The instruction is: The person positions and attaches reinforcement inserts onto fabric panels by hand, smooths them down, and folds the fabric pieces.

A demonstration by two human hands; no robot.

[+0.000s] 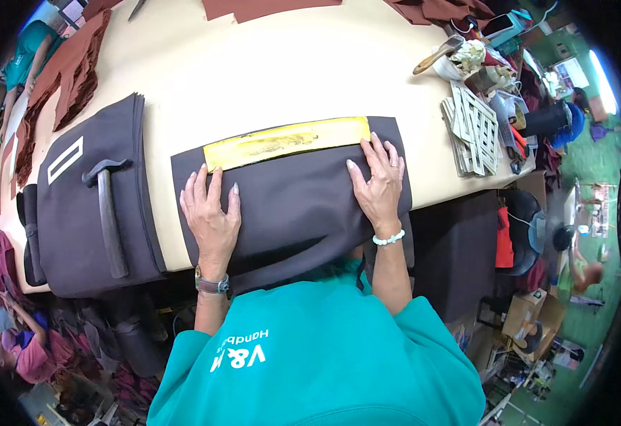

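A dark fabric piece (289, 202) lies over the table's front edge, with a long yellow strip (289, 142) across its far part. My left hand (211, 213) rests on the fabric with fingers spread, its fingertips at the strip's left end. At the strip's right end is my right hand (379, 181), fingers apart and lying on fabric and strip. Neither hand grips anything. To the left, a hammer (109, 216) lies on a stack of dark fabric (65, 206), beside a pale rectangular frame (65, 160).
Pale lattice templates (472, 131) lie at the table's right, below a brush (438, 55) and assorted tools. Reddish-brown pieces (76, 64) are at the far left of the table (310, 71). A person in teal (33, 53) stands far left; a person in pink (37, 355) is lower left.
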